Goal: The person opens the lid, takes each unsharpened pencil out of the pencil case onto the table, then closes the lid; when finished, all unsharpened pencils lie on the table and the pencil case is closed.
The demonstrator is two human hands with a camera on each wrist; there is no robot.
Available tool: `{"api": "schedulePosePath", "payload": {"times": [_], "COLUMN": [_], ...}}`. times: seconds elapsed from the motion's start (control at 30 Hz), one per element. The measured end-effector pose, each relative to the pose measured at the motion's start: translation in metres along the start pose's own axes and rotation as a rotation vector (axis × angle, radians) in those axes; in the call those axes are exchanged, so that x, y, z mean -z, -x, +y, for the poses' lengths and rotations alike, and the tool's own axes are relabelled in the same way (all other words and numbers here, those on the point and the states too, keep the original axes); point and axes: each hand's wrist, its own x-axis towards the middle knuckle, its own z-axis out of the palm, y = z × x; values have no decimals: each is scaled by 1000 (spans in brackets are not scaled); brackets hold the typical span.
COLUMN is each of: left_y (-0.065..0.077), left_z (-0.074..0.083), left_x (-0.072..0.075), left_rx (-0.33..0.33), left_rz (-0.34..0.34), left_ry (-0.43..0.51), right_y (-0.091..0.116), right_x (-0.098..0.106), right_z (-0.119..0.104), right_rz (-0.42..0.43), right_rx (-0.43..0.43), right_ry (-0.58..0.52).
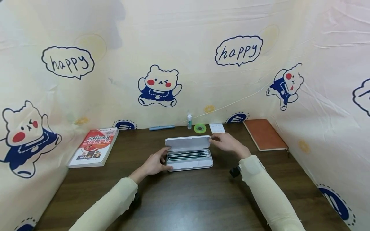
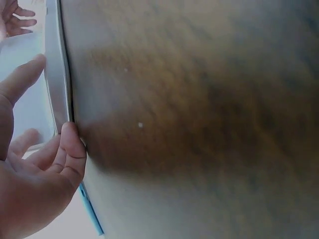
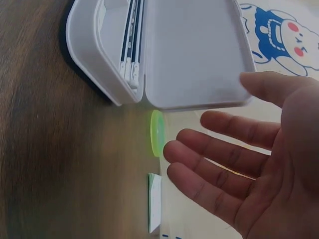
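A white pencil case [image 1: 189, 166] lies on the table with its lid [image 1: 188, 143] raised at the back. Several dark pencils [image 1: 188, 155] with white ends lie side by side in its rear part. My left hand [image 1: 153, 163] holds the case's left end, thumb at the front corner and other fingers around the side. At the lid's right edge is my right hand [image 1: 229, 143]. Its thumb [image 3: 269, 85] meets the lid's edge in the right wrist view, while the other fingers reach out fairly straight beside the lid, holding nothing.
Behind the case stand a blue pen [image 1: 162, 127], a glue stick [image 1: 189, 122], a green tape roll [image 1: 200, 128] and a small paper pad [image 1: 216, 128]. A book [image 1: 93, 147] lies at the left, a brown notebook [image 1: 266, 134] at the right. A printed cloth [image 1: 196, 48] hangs behind the table [image 1: 185, 199].
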Motion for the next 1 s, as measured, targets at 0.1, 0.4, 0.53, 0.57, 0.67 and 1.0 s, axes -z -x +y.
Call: {"api": "schedulePosePath", "payload": {"times": [0.1, 0.4, 0.53, 0.57, 0.67, 1.0], "left_y": [1, -1, 0, 0, 1, 1], "left_z": [-3, -9, -11, -11, -13, -12], "left_x": [0, 3, 5, 6, 7, 6], "left_rx": [-13, 20, 36, 38, 47, 30], "left_rz": [2, -22, -25, -24, -22, -16], "left_ry": [10, 28, 38, 38, 39, 40], "right_y": [1, -5, -7, -8, -11, -16], "right_x": [-1, -16, -27, -30, -37, -52], "right_z": [3, 0, -8, -10, -14, -20], "right_rz": [-1, -70, -76, -73, -74, -75], "right_rx": [5, 97, 138, 144, 174, 224], "right_ry": [15, 39, 63, 74, 111, 146]}}
